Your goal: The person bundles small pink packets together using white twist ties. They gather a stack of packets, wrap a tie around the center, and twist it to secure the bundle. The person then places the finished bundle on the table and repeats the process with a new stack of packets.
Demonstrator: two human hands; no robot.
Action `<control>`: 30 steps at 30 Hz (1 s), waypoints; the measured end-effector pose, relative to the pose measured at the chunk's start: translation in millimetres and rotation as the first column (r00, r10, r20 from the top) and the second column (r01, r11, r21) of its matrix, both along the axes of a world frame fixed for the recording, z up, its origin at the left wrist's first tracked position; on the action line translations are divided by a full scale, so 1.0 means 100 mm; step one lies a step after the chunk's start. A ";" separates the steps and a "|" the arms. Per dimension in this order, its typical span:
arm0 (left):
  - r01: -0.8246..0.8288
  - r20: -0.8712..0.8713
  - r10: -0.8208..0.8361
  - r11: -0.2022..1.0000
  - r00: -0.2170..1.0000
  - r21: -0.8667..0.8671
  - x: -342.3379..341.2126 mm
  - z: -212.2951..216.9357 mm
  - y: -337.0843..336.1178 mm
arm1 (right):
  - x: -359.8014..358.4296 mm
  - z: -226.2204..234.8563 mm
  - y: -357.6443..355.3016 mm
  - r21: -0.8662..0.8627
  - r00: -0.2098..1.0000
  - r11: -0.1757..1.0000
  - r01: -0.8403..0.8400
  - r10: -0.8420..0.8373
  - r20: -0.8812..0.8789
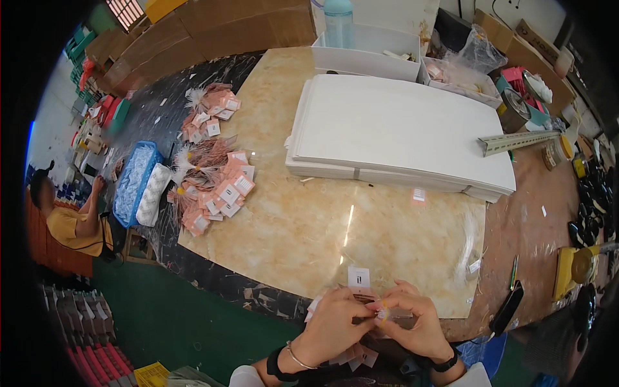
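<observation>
At the table's near edge my left hand (334, 324) and my right hand (414, 317) meet, fingers closed on a bundle of pink-tagged clear strands (383, 315). A yellow band shows around the strands between my fingertips. One white tag (358, 277) sticks up beyond my left fingers, and pink tags hang below my hands. Most of the bundle is hidden by my fingers. Similar banded bundles of pink tags (225, 187) lie at the left of the marbled tabletop, with another bundle (213, 109) farther back.
A tall stack of white sheets (400, 129) fills the back right, with a slotted metal bar (519, 142) across its corner. Behind it stands a white box (367, 55) with a blue bottle. At left is a blue basket (132, 187); a co-worker (77, 222) sits beyond. A black phone-like object (507, 308) lies right.
</observation>
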State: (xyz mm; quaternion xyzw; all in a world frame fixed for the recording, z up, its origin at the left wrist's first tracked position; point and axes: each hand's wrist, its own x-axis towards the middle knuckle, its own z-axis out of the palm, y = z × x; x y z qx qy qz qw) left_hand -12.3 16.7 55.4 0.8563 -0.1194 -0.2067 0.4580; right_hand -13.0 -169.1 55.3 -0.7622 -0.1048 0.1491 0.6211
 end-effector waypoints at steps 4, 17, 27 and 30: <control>0.007 -0.016 -0.009 0.996 1.000 -0.086 0.01 -0.02 0.00 | -0.06 -0.08 -0.02 0.007 0.998 0.998 0.063 -0.062 -0.031; 0.002 -0.255 -0.097 0.938 0.962 -0.348 0.02 -0.10 -0.04 | -0.10 0.00 -0.14 0.233 0.933 0.961 0.146 -0.056 -0.356; -0.110 -0.199 0.028 0.903 0.980 -0.415 0.05 -0.14 -0.03 | -0.03 -0.02 -0.11 0.264 0.968 0.949 0.171 -0.112 -0.225; -0.249 -0.286 0.110 0.824 0.952 -0.510 0.01 -0.25 -0.07 | -0.02 0.02 -0.09 0.292 0.923 0.911 0.289 -0.184 -0.339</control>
